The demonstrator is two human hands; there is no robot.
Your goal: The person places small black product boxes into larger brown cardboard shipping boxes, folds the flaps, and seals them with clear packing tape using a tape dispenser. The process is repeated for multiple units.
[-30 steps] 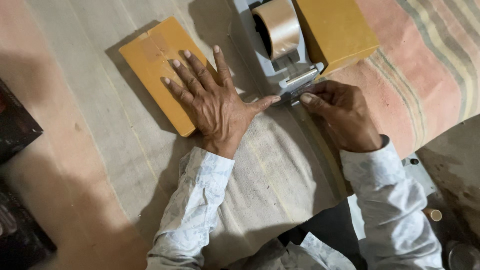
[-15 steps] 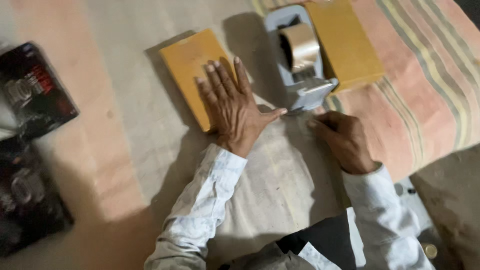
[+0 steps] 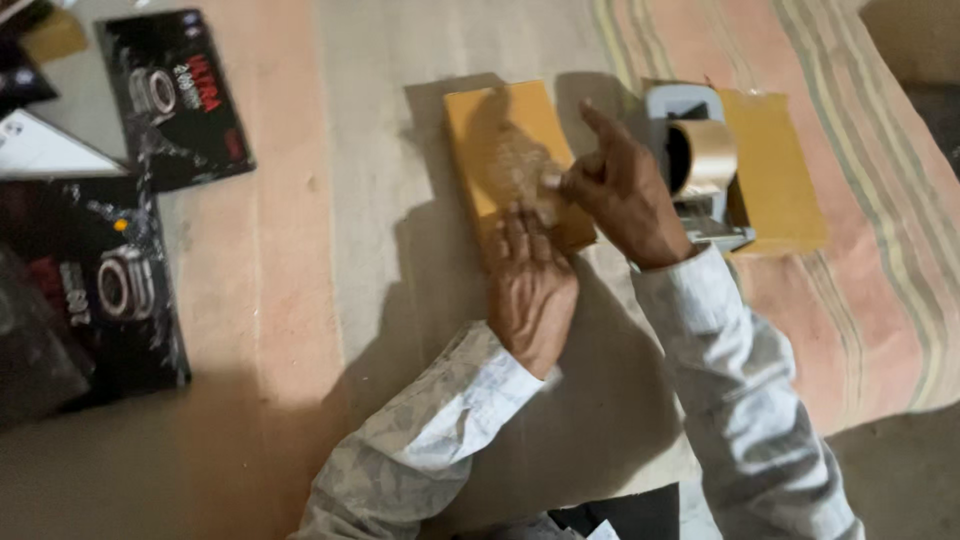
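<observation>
Both hands shift onto the yellow box

Leftward since a moment ago, the left hand [image 3: 530, 290] lies flat on the yellow box [image 3: 510, 150], open; the right hand [image 3: 620, 190] pinches something unclear above it. Box on striped cloth [image 3: 860, 250] looks light, stiff; hold its edges. Tape dispenser [image 3: 700, 160] just beyond

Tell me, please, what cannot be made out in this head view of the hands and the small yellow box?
- Near end of the yellow box: covered by the left hand.
- Right hand fingers: motion-blurred; any tape strip held cannot be told.
- Second yellow box: left part hidden behind the tape dispenser.
- Black cartons: cut off by the left edge.
</observation>
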